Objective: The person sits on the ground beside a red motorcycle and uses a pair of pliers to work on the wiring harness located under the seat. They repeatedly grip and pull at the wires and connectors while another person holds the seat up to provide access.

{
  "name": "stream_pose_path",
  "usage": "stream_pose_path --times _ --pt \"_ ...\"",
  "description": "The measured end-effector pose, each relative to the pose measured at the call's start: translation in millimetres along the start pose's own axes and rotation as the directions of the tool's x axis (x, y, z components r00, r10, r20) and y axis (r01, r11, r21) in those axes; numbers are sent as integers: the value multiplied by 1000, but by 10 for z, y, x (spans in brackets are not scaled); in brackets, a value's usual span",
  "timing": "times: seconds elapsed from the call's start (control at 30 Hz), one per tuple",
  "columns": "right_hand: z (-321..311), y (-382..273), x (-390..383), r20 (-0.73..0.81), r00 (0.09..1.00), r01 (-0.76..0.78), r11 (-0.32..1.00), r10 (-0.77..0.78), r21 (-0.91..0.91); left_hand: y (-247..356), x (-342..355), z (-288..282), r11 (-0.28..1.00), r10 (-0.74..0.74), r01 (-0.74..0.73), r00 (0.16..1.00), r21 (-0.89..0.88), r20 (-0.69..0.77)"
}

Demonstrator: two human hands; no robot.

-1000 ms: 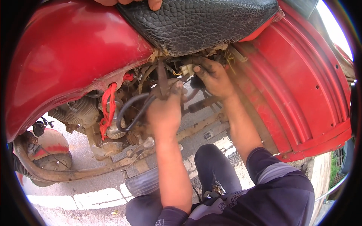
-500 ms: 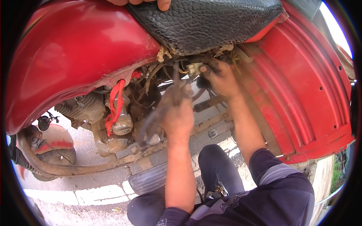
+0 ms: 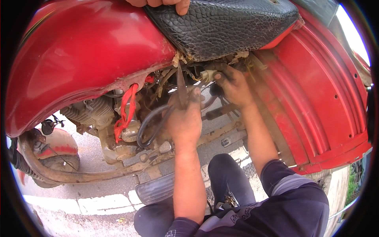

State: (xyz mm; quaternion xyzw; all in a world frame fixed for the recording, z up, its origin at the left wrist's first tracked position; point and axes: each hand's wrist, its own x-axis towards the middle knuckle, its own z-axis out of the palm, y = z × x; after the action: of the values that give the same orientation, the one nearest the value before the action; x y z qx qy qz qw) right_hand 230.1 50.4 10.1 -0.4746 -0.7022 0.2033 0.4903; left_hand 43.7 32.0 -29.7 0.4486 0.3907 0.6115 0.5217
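Left hand [image 3: 185, 120] gripped scissors [image 3: 181, 85], tip toward twelve; right hand [image 3: 237, 87] pinched connector [image 3: 207, 76] at one o'clock — a slip could nick wires [image 3: 192, 75].

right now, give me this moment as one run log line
left hand: gripping black-handled bladed tool | right hand: holding pale connector | another person's hand: on black seat

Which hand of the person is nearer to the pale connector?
Right. The right hand is at the right end of the pale connector; the left hand is farther, lower and to its left.
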Motion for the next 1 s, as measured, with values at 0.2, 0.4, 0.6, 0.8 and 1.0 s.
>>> stream_pose_path --times 0.2,0.4,0.6,0.8,1.0 --pt "-32 -33 21 50 996 79 988 -73 -133 116 43 -55 990 -139 140 990 -27 40" --pt "-99 -20 55 88 996 -21 992 32 -127 11 13 50 991 -2 7 999 -131 40" --pt "-44 -44 58 59 995 84 992 -78 -96 -89 -147 260 617 737 -662 675 426 -18" --pt "-17 -53 26 31 999 10 998 -8 -67 12 -73 75 998 39 -39 999 57 -8" --pt "6 -45 18 -40 980 -195 979 193 -55 62 -116 266 600 771 -692 634 403 -59"
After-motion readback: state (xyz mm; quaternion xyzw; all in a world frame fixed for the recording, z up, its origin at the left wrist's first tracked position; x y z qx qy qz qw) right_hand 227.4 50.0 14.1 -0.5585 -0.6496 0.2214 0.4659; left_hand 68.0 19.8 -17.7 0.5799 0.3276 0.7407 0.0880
